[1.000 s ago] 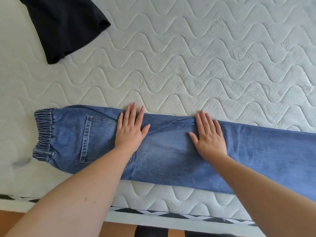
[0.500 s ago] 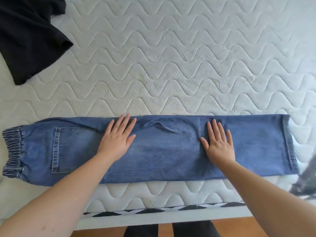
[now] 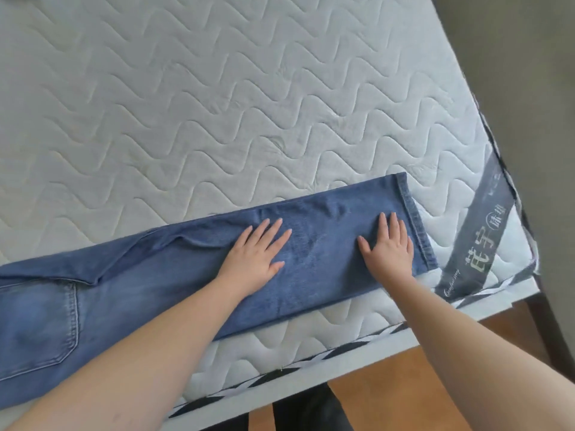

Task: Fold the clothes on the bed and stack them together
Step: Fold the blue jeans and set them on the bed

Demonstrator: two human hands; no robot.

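A pair of blue jeans (image 3: 149,284), folded lengthwise leg on leg, lies flat along the near edge of the white quilted mattress (image 3: 217,104). The back pocket shows at the lower left and the hem at the right. My left hand (image 3: 253,256) presses flat on the lower leg, fingers straight and spread. Right beside the hem, my right hand (image 3: 389,247) lies flat on the denim as well. The waistband is out of frame to the left.
A grey label band (image 3: 476,244) with printed characters crosses the mattress corner at the right. The bed's near edge (image 3: 311,377) has black-and-white trim, with brown wooden floor (image 3: 389,396) below. A grey wall (image 3: 513,73) borders the mattress at the right.
Both hands have slid to the right along the jeans toward the hem, staying flat. My view has swung right; the black garment and the waistband have left the frame.
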